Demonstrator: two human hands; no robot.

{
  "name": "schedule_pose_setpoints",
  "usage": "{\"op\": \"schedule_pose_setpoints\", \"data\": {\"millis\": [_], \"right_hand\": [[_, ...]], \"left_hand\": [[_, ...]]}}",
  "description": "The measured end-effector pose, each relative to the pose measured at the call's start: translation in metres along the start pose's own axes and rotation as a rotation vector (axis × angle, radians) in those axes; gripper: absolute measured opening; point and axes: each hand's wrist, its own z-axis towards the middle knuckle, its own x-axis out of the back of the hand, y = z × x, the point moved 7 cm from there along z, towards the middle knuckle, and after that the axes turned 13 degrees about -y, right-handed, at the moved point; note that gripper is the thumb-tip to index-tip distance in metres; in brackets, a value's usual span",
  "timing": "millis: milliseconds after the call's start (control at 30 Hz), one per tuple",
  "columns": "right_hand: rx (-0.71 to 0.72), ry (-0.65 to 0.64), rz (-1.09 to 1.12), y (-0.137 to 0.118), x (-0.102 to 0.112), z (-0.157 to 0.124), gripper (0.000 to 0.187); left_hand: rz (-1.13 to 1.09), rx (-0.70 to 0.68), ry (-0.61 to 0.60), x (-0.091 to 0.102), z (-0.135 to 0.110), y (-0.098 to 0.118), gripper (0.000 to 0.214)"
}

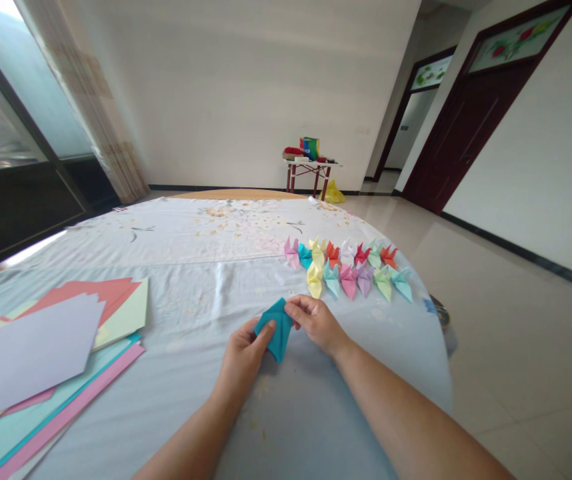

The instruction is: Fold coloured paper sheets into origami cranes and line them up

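Observation:
A folded piece of teal paper point(280, 337), roughly kite-shaped, is held above the table between both hands. My left hand point(249, 343) is closed on its left side, with the thumb pressed flat on the front face. At the upper right edge, my right hand point(316, 321) pinches the paper between thumb and fingers. Just beyond the right hand stand two rows of folded paper cranes point(349, 280) in pink, yellow, red, green, purple and blue. The fingers behind the teal paper are hidden.
Loose stacks of coloured paper point(31, 360) lie on the left of the round table, which has a pale floral tablecloth point(181, 387). Beyond it, a small side table point(311, 164) holds boxes by the wall. A yellow bag point(333, 193) lies on the floor beside it.

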Motion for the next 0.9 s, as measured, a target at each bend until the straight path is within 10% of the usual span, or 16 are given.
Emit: {"op": "schedule_pose_setpoints", "data": {"millis": [267,600,900], "right_hand": [[-0.001,0.201,-0.27,-0.009,-0.003,-0.008,0.039],[0.037,-0.021,0.094,0.002,-0.012,0.0,0.029],[0.242,-0.158,-0.442,-0.028,-0.017,-0.009,0.033]], "left_hand": [[0.125,-0.037,0.135,0.008,-0.003,0.009,0.024],[-0.293,-0.007,0.112,0.016,0.003,-0.007,0.029],[-0.385,-0.024,0.178,0.026,0.005,-0.008,0.029]]}}
